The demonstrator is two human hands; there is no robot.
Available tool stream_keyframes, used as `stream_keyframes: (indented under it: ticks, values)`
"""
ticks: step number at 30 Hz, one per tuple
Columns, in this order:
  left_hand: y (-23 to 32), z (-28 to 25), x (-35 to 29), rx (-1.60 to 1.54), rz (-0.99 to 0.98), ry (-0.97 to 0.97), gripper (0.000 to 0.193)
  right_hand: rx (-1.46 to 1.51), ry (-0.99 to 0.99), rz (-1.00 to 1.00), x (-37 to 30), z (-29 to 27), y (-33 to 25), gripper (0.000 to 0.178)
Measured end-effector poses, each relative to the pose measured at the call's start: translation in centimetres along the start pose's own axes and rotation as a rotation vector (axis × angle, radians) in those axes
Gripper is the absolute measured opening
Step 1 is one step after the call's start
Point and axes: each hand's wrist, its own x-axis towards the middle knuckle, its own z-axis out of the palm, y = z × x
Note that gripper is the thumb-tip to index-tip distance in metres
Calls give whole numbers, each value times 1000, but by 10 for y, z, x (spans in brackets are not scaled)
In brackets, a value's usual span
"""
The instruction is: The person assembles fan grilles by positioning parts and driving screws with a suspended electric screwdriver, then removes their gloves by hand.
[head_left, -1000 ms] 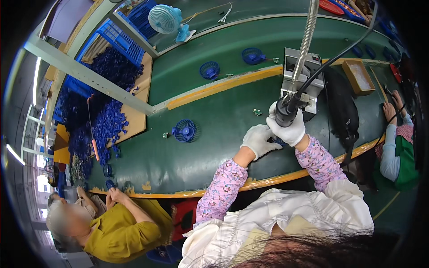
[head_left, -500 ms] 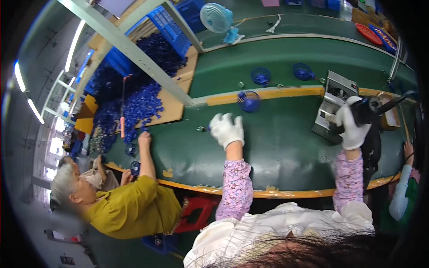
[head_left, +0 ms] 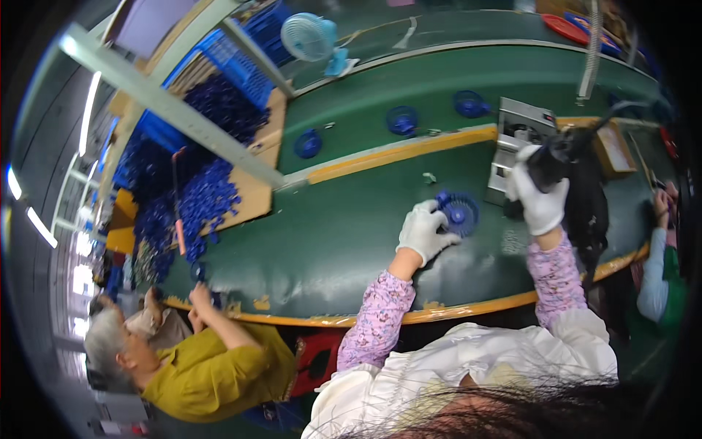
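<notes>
My left hand [head_left: 426,233], in a white glove, is closed at the left rim of a small blue fan [head_left: 461,214] with a round ribbed cage on the green table. Thumb and fingers bracket its edge. A small pale piece [head_left: 429,178] lies just beyond the fan. My right hand [head_left: 540,196], also gloved, is wrapped round a black corded hand tool [head_left: 550,165]; the tool's working end is hidden. Right behind that hand stands a silver metal fixture [head_left: 521,121] with a block-like front.
More blue fans [head_left: 402,119] lie on the green belt [head_left: 351,110] beyond a yellow-edged divider. At left is a heap of blue parts [head_left: 208,201] under a metal frame [head_left: 168,95]. A person in a mustard top [head_left: 212,358] sits to my left. An open carton [head_left: 616,150] stands right.
My left hand has moved right and now has a blue fan at its fingers. My right hand keeps the black tool. A blue fan now lies farther left on the belt. The view has shifted.
</notes>
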Motion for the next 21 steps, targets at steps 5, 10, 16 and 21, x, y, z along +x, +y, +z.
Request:
stream_keyframes:
  ticks: [5, 10, 16, 21]
  values:
    - [35, 17, -3, 3, 111, -123, 34, -367, -42, -158, -12, 14, 10, 21]
    - [37, 18, -3, 15, 110, -138, 35, -371, -31, -94, -13, -1, 33, 21]
    - [34, 19, -4, 10, 128, -126, 35, -405, -103, -33, -11, -7, 41, 20]
    - [35, 20, -2, 4, 156, -96, 35, -371, -263, 36, -9, -9, 38, 19]
